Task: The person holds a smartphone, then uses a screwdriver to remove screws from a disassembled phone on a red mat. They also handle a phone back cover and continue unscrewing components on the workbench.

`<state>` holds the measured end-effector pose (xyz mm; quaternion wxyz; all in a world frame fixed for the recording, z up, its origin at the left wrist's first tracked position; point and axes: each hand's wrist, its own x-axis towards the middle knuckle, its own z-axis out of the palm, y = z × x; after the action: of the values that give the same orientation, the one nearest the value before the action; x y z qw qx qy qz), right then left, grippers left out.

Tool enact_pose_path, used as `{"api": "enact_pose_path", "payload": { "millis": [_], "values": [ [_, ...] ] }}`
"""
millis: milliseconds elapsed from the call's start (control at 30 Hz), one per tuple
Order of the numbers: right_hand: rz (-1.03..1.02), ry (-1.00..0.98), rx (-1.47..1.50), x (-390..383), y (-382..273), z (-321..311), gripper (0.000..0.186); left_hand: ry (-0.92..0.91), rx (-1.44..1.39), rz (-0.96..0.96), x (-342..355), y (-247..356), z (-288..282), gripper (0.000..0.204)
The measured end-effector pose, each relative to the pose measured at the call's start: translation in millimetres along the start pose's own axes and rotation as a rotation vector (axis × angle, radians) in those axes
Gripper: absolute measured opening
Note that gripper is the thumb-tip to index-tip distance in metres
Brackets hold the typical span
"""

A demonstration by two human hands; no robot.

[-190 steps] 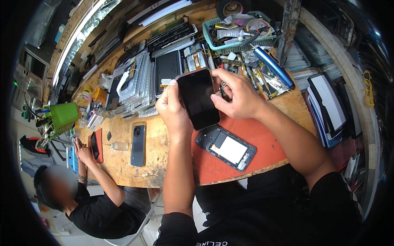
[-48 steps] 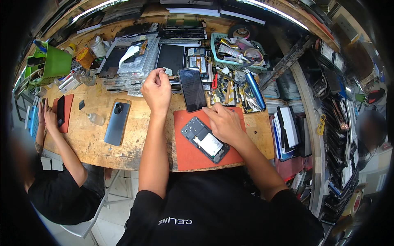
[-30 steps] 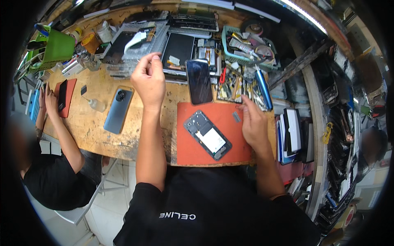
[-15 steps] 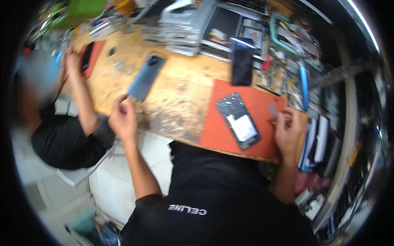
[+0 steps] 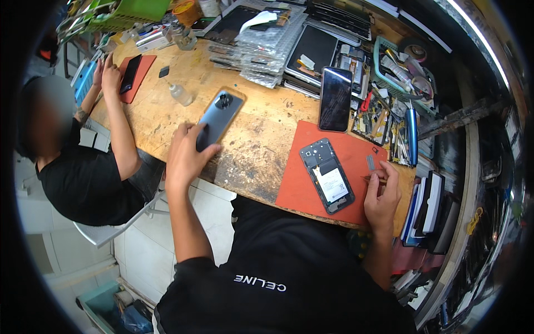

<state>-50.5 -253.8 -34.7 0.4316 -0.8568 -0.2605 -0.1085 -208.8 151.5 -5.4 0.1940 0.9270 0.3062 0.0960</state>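
My left hand (image 5: 188,156) is over the near end of a grey-blue phone (image 5: 225,114), which lies back up on the wooden bench. Its thumb and fingers are spread to either side of that end; firm contact cannot be made out. On an orange-red mat (image 5: 289,186) lies a phone with its back off (image 5: 317,151), its white-labelled battery (image 5: 334,186) exposed. At the mat's right edge my right hand (image 5: 382,195) is closed, pinching a thin brass-coloured tool mostly hidden by the fingers. A small grey strip (image 5: 371,162) lies just beyond those fingers.
A dark-screened phone (image 5: 335,100) rests at the mat's far edge. Beyond stand bubble-wrapped stacks (image 5: 261,50), a parts basket (image 5: 384,69) and a tool tray (image 5: 375,119). At left another person (image 5: 83,183) handles a black phone (image 5: 130,73); a small bottle (image 5: 181,94) stands between us.
My left hand has gone from a pinch beside the grey-blue phone to spread fingers over its near end. My right hand stays by the mat's right edge. The view has shifted slightly.
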Motion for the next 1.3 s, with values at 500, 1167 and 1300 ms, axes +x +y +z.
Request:
{"api": "enact_pose_path", "payload": {
  "millis": [500, 1167, 1300],
  "values": [
    [-0.164, -0.064, 0.013, 33.1, -31.6, 12.7, 0.034, -0.196, -0.018, 0.161, -83.0, 69.3, 13.1, 0.067],
    [-0.389, -0.299, -0.057, 31.5, -55.8, 39.4, 0.033, -0.230, -0.035, 0.287, -74.0, 54.3, 10.9, 0.052],
    [-0.541, -0.546, 0.088, 5.7, -91.1, 71.4, 0.042, -0.157, -0.004, 0.308, -79.4, 59.7, 16.8, 0.049]
  ]
}}
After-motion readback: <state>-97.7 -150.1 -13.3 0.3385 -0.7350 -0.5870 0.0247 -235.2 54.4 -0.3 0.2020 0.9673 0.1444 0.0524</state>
